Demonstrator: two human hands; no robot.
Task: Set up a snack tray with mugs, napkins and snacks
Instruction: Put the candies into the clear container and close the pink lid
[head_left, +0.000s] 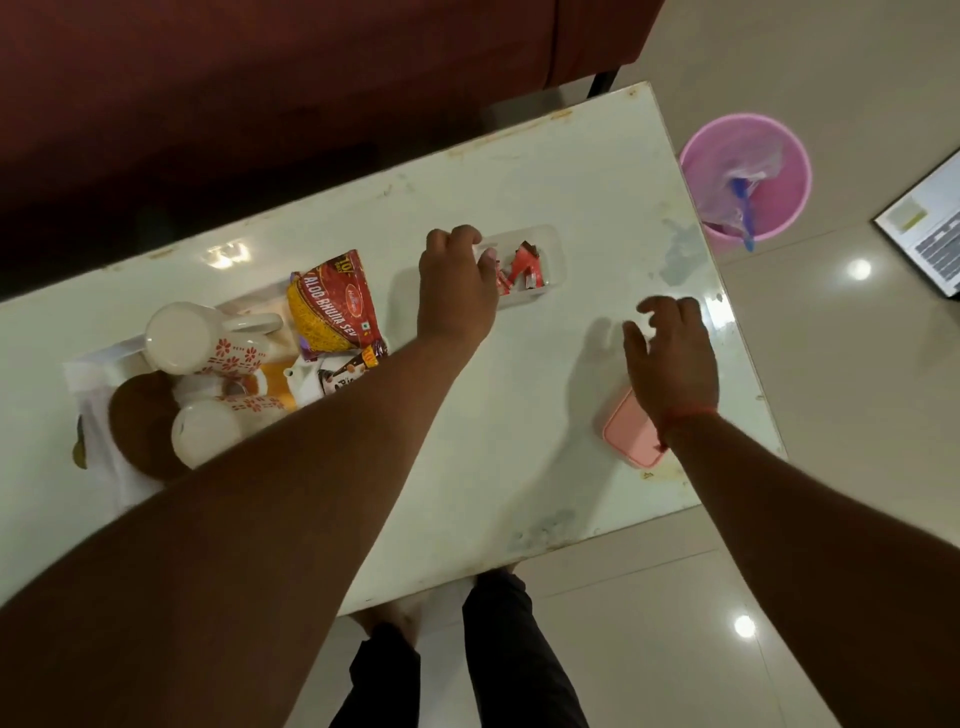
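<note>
Table (571, 171) white (stained) | pink bin (745, 184) beside | left grip (457, 275) unclear | right grip (670, 348) spread

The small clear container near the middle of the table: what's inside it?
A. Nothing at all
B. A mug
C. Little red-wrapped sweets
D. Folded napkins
C: the clear container holds several small red wrappers, and the left hand rests at its edge; both mugs lie over on the tray to the left.
</note>
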